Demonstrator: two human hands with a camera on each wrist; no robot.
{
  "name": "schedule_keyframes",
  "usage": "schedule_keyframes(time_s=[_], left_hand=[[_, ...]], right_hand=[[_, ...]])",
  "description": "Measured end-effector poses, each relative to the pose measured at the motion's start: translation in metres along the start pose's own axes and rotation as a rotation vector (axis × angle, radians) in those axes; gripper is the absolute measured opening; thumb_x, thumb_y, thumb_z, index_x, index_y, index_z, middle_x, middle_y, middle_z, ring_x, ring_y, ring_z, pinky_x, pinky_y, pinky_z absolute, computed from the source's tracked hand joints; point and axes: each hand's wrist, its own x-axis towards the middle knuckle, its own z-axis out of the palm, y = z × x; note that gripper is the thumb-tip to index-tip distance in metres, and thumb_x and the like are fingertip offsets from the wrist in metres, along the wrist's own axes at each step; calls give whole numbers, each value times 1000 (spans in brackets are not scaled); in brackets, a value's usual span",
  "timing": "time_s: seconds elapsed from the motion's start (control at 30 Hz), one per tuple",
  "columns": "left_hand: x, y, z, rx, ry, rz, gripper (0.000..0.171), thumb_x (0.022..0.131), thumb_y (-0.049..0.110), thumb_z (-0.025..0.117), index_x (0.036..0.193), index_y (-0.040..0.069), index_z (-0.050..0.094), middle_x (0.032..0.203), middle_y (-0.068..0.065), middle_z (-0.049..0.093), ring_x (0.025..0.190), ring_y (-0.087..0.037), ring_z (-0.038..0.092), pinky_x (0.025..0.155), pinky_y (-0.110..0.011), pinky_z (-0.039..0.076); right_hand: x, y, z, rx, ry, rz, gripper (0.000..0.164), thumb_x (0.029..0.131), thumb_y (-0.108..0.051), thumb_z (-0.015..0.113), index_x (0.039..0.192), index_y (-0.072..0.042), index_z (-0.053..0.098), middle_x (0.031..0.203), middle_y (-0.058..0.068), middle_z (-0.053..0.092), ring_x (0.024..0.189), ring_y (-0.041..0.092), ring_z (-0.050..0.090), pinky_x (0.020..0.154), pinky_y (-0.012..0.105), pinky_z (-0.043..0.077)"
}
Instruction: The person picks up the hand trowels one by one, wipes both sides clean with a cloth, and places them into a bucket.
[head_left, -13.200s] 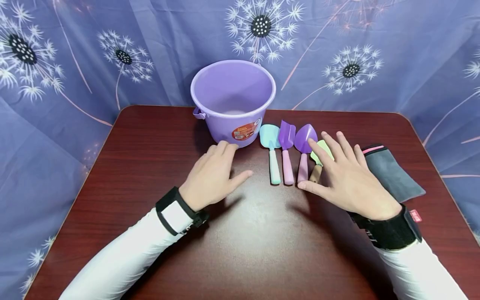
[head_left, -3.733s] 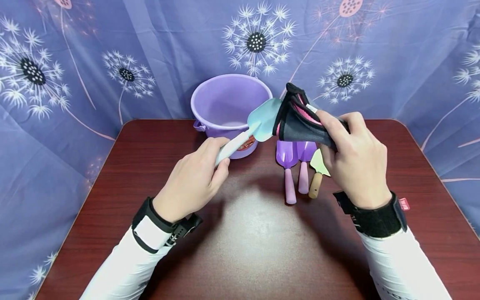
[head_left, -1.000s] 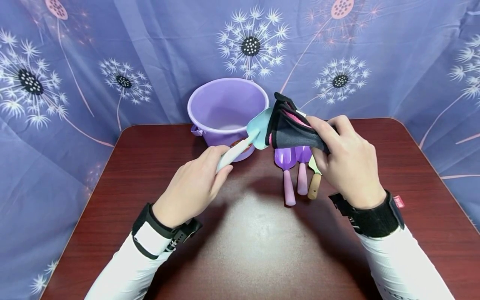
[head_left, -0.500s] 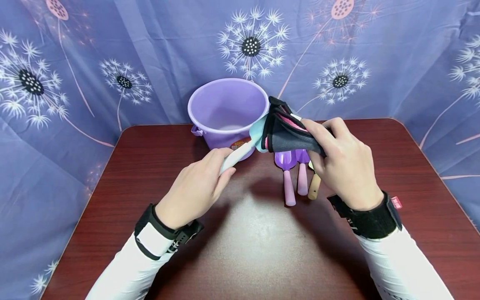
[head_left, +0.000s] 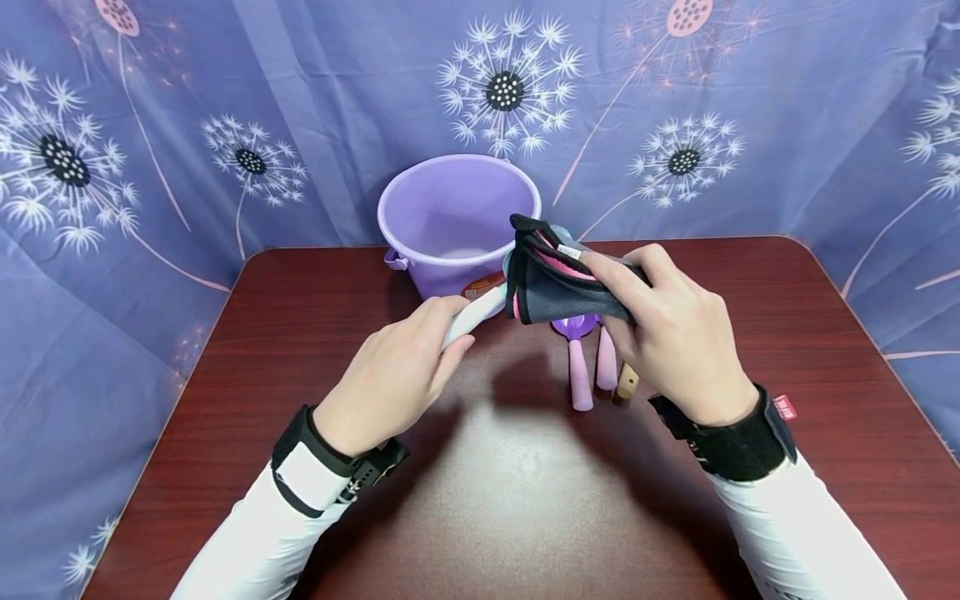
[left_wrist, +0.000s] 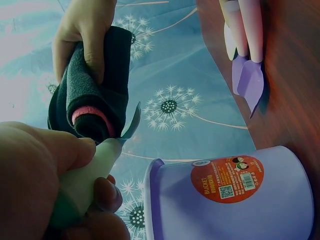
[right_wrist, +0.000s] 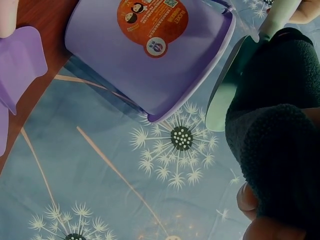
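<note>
Gray pouch (head_left: 562,298), just one, is pinched by right fingers (head_left: 617,280); left fingers (head_left: 447,307) grip one shovel (head_left: 476,315).

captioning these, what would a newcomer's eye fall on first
Probably the big purple bucket near the far edge of the table. Next, to its right in the head view, the dark pink-lined cloth in the right hand, held at the trowel in the left hand.

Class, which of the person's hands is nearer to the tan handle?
Right. The right hand, gripping the dark pouch, hovers near the tan handle, partly hiding it; the left hand, gripping the pale shovel handle, is farther off to its left.
</note>
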Motion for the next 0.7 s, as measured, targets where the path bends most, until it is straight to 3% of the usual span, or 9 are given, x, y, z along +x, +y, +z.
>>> schedule_keyframes(time_s=[0.43, 0.7], left_hand=[[1, 0, -1, 1, -13, 0, 28, 108, 22, 63, 131, 7, 57, 105, -2, 61, 74, -18, 57, 61, -41, 52], [1, 1, -1, 2, -23, 11, 30, 108, 21, 64, 133, 6, 56, 109, -3, 61, 78, -18, 58, 64, -41, 54]], right_hand=[[1, -1, -4, -9, -16, -94, 50, 94, -4, 70, 141, -21, 69, 107, 18, 64, 67, 31, 61, 43, 49, 46], [3, 3, -7, -44, 10, -107, 44, 99, -10, 67, 141, -21, 70, 105, 19, 64, 68, 34, 61, 44, 50, 47]])
